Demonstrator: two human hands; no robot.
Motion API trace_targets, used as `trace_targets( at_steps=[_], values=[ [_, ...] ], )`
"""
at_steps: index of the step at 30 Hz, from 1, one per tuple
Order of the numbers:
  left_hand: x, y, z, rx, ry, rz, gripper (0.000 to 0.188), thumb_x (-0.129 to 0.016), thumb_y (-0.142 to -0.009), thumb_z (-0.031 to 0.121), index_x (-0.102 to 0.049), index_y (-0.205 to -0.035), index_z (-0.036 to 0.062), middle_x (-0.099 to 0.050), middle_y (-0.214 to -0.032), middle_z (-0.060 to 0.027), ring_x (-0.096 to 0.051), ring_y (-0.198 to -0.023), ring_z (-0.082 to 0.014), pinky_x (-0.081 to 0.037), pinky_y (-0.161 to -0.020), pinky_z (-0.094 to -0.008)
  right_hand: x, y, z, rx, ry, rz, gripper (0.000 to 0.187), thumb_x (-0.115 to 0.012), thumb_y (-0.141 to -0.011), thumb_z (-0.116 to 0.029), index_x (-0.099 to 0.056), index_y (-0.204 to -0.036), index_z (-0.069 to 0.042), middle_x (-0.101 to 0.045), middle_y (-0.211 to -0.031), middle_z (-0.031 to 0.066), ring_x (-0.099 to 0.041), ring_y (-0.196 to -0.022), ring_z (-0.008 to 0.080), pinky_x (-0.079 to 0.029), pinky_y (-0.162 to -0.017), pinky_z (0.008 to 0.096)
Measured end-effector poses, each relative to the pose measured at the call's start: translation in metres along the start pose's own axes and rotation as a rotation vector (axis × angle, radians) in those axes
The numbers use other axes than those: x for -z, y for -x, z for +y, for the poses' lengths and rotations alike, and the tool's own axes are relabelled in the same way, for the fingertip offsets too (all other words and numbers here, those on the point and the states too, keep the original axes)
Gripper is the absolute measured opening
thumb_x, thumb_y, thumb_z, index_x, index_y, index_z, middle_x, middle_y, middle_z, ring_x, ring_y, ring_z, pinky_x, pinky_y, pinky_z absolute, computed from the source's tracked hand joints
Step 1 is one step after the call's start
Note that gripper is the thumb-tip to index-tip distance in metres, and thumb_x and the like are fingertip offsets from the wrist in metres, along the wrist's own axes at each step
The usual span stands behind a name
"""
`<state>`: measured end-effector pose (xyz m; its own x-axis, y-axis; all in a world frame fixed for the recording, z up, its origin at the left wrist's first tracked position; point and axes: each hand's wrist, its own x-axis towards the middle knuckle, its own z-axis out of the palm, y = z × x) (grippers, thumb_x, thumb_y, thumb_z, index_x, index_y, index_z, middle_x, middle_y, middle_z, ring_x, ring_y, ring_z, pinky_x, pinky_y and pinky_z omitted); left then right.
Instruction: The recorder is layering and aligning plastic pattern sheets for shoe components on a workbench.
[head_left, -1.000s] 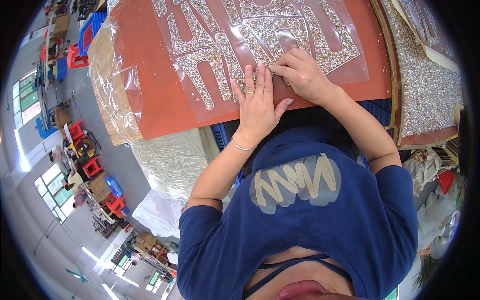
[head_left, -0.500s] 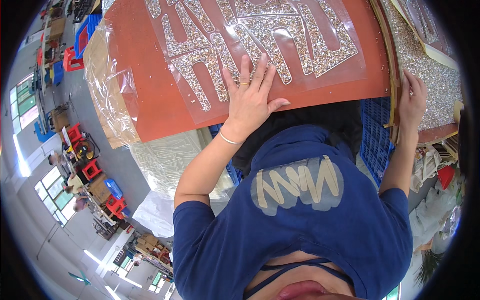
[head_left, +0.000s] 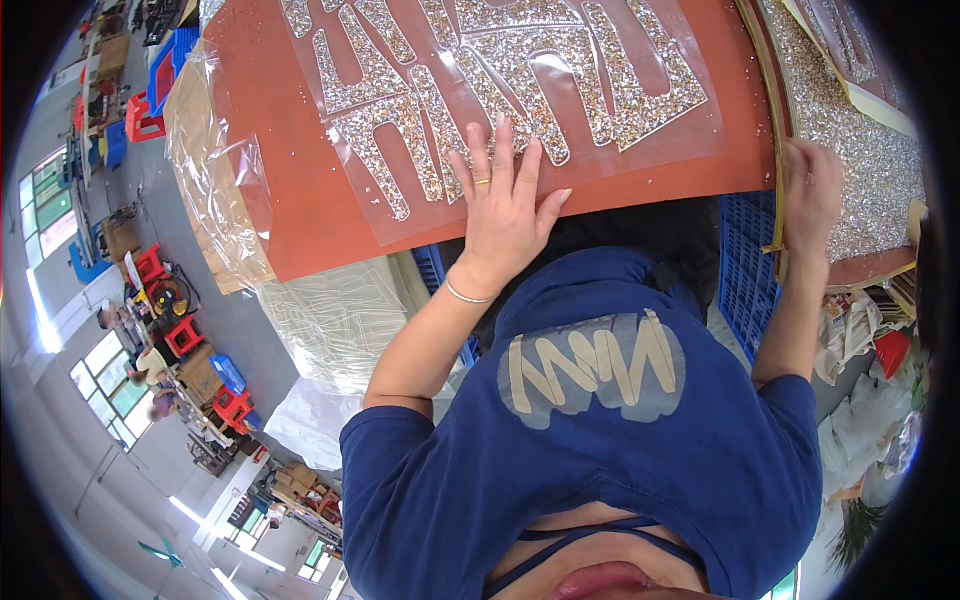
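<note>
A clear plastic sheet [head_left: 590, 178] carries cut-out shapes covered in multicoloured glittery grains [head_left: 385, 85]. It lies on a reddish-brown board [head_left: 300, 215]. My left hand [head_left: 500, 215] rests palm down at the sheet's near edge, fingers spread, with the fingertips on the sheet between the glittery shapes. To the right, my right hand [head_left: 813, 205] is at the wooden rim [head_left: 783, 215] of a tray of loose glittery grains [head_left: 870, 195]. Its fingers are curled in, and whatever they may hold is hidden.
Crumpled clear film [head_left: 215, 180] hangs over the board's left side. Below it sits a stack of pale patterned sheets [head_left: 335, 320]. A blue plastic crate [head_left: 750, 270] stands under the right end. Backing sheets [head_left: 865, 110] lie across the tray. Stools and people are far left.
My left hand has drawn back slightly toward me and left, its fingertips lower on the sheet. My right hand's fingers, stretched along the tray rim before, are now curled in.
</note>
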<state>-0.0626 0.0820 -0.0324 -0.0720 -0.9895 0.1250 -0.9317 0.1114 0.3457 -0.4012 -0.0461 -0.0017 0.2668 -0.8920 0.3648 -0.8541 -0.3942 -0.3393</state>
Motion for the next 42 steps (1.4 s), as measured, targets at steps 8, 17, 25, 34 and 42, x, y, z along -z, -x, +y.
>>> trace_targets(
  at_steps=[8, 17, 25, 34, 42],
  values=[
    [-0.017, 0.013, 0.019, 0.026, 0.063, 0.058, 0.065, -0.066, -0.084, 0.027, -0.042, -0.129, -0.0132, -0.032, -0.145, -0.0296, -0.018, -0.139, -0.0491, -0.010, -0.110, -0.0621, -0.103, 0.004, -0.137, 0.449, -0.603, -0.171, 0.011, -0.061, -0.074, -0.008, -0.060, -0.085, -0.007, -0.056, -0.083, 0.0063, -0.055, -0.082, 0.0244, -0.044, -0.073, 0.0356],
    [-0.024, 0.018, 0.018, -0.012, 0.058, 0.048, 0.071, -0.068, -0.082, 0.030, -0.041, -0.132, -0.0123, -0.030, -0.148, -0.0257, -0.017, -0.142, -0.0410, -0.007, -0.112, -0.0600, -0.114, 0.001, -0.142, 0.532, -0.496, -0.130, 0.025, -0.063, -0.072, -0.005, -0.066, -0.097, -0.005, -0.058, -0.084, 0.0053, -0.055, -0.081, 0.0235, -0.042, -0.072, 0.0357],
    [-0.018, 0.008, 0.020, -0.063, 0.025, -0.023, 0.080, -0.067, -0.080, 0.045, -0.041, -0.136, -0.0049, -0.031, -0.150, -0.0178, -0.014, -0.144, -0.0358, -0.004, -0.112, -0.0603, -0.052, 0.000, -0.086, 0.284, -0.361, 0.032, 0.027, -0.062, -0.079, 0.001, -0.067, -0.105, -0.006, -0.061, -0.088, 0.0084, -0.056, -0.083, 0.0260, -0.045, -0.075, 0.0356],
    [-0.001, 0.009, -0.002, -0.180, -0.104, -0.094, 0.069, -0.063, -0.082, 0.051, -0.050, -0.134, 0.0079, -0.035, -0.150, -0.0124, -0.012, -0.145, -0.0364, 0.003, -0.111, -0.0599, 0.024, 0.021, 0.047, -0.053, 0.214, -0.023, 0.020, -0.057, -0.092, -0.013, -0.067, -0.109, -0.007, -0.063, -0.097, 0.0098, -0.057, -0.093, 0.0270, -0.045, -0.083, 0.0364],
    [0.001, -0.007, 0.006, -0.121, -0.052, -0.138, 0.071, -0.063, -0.077, 0.057, -0.053, -0.132, 0.0124, -0.030, -0.152, -0.0136, -0.009, -0.144, -0.0392, 0.002, -0.108, -0.0648, 0.013, 0.027, 0.060, -0.198, 0.203, -0.225, 0.017, -0.059, -0.089, -0.013, -0.067, -0.102, -0.006, -0.062, -0.091, 0.0115, -0.056, -0.090, 0.0292, -0.045, -0.081, 0.0376]
  ],
)
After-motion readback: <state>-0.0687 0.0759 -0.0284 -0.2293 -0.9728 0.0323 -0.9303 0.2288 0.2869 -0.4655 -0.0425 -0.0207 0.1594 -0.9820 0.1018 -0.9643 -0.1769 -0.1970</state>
